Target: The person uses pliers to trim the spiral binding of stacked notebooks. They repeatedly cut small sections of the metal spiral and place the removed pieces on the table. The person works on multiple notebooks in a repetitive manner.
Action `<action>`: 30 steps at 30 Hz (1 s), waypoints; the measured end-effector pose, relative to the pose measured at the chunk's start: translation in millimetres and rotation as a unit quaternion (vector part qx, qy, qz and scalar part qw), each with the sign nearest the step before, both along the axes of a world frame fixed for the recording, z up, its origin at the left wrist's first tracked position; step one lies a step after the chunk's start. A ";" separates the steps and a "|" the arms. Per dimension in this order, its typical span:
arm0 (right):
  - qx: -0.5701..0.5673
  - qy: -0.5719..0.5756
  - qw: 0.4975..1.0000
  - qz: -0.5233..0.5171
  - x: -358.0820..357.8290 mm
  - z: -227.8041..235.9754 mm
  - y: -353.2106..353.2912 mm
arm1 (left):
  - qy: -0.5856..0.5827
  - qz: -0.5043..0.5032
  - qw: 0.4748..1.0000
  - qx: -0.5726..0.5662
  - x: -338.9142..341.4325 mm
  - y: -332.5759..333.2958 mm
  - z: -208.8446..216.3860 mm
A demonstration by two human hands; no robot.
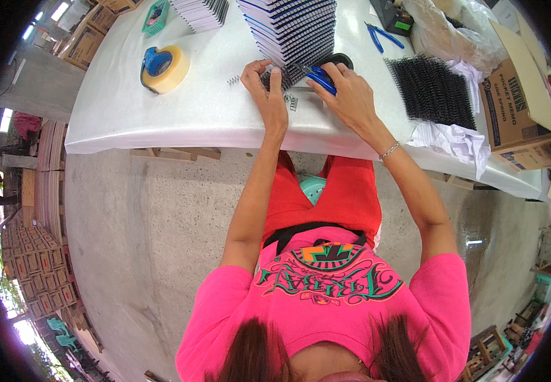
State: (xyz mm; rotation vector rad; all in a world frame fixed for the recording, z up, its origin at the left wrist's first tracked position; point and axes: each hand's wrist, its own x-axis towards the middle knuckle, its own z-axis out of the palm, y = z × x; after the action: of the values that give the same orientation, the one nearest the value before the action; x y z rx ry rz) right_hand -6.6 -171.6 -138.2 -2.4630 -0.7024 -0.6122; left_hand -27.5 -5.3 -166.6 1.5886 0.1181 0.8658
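Observation:
A tall stack of spiral notebooks (288,32) with dark coils stands on the white-covered table (205,121). At its near end, my left hand (267,95) has its fingers curled around the edge of a notebook, thumb raised. My right hand (349,92) is wrapped round blue-handled pliers (321,79), whose jaws point left at the coil beside my left fingers. Part of the jaws and the notebook's edge are hidden by my hands. Small cut pieces of coil (294,104) lie on the table between my hands, and another bit of wire (233,81) sits left of them.
To the left are a tape dispenser (164,69), a green basket (155,17) and another notebook stack (199,14). On the right lie blue-handled pliers (382,39), a pile of black coils (431,92), crumpled paper (450,143), a plastic bag (453,32) and an open cardboard box (514,105).

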 end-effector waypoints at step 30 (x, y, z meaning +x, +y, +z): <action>-0.012 -0.075 0.997 -0.012 0.4 -8.1 4.6 | 0.015 0.010 0.999 0.048 -1.0 -3.3 -1.7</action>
State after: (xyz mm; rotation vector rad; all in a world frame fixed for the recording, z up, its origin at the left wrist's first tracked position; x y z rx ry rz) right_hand -6.2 -166.9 -146.3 -2.4683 -0.7431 -0.8096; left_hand -28.5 -8.6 -168.3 1.6938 0.1153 0.8748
